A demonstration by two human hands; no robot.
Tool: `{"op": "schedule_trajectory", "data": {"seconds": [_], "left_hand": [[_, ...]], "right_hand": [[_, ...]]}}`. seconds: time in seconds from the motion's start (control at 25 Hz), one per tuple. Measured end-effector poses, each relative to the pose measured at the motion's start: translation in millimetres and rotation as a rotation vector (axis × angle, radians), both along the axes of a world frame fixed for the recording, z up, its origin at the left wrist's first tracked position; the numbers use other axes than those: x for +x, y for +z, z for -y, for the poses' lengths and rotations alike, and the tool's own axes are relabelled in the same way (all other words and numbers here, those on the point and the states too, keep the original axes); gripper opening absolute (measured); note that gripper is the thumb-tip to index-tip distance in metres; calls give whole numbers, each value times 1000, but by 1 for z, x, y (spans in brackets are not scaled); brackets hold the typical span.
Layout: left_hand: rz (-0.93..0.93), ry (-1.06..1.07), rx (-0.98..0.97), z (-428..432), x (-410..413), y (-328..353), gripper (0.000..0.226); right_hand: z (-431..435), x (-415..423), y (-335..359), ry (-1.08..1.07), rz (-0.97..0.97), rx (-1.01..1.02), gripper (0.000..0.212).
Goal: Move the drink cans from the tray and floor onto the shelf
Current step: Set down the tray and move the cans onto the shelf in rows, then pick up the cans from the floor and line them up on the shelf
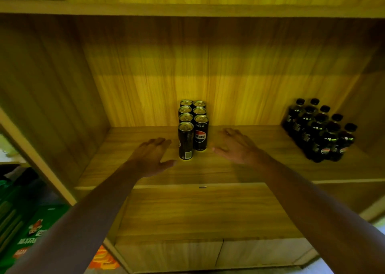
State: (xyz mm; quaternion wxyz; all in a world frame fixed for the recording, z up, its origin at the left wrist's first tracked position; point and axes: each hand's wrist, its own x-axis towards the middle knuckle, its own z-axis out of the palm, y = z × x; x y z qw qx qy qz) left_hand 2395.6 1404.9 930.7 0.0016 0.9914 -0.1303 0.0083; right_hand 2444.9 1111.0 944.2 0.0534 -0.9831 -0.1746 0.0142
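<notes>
On the wooden shelf [250,169], centre-far: drink cans [192,125] in two tight columns running front to back, four in the left column, three visible in the right. All upright, long axis vertical, pull-tab tops up. Nearest left can [185,141] shows its barcode side; nearest right can [200,135] faces its logo toward the near edge.

Left hand [151,157] just left of the block, right hand [236,147] just right of it. Both palms down, fingers spread and released, holding nothing; neither clearly touches a can.

Dark bottles [320,129] clustered at far right, well apart from the cans.

Risk, as judged: cans are tall and narrow, packed touching. A sideways brush from either hand on the near pair could tip one and topple its neighbours. Tray and floor not in view, so remaining count unknown.
</notes>
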Motion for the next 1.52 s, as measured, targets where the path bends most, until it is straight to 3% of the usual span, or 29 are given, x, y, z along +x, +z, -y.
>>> {"op": "schedule_trajectory", "data": {"seconds": [0.24, 0.48, 0.72, 1.04, 1.2, 1.32, 1.52], "left_hand": [[-74, -91, -91, 6, -80, -18, 75], [-120, -18, -91, -38, -149, -48, 74], [-173, 259, -143, -138, -225, -72, 68], [-261, 794, -223, -230, -362, -140, 64], [-303, 858, -291, -234, -388, -192, 68], [-351, 813, -320, -223, -388, -232, 67], [-465, 708, -312, -206, -393, -334, 62]], "right_hand": [[-15, -98, -8, -27, -12, -103, 75], [-83, -161, -27, 194, 2, -124, 71], [-211, -176, -58, 567, -10, -65, 66], [-344, -219, -140, 896, -151, -80, 57], [-360, -235, -188, 913, -205, -130, 63], [-362, -241, -236, 884, -217, -157, 56], [-335, -266, -341, 724, -430, -207, 48]]}}
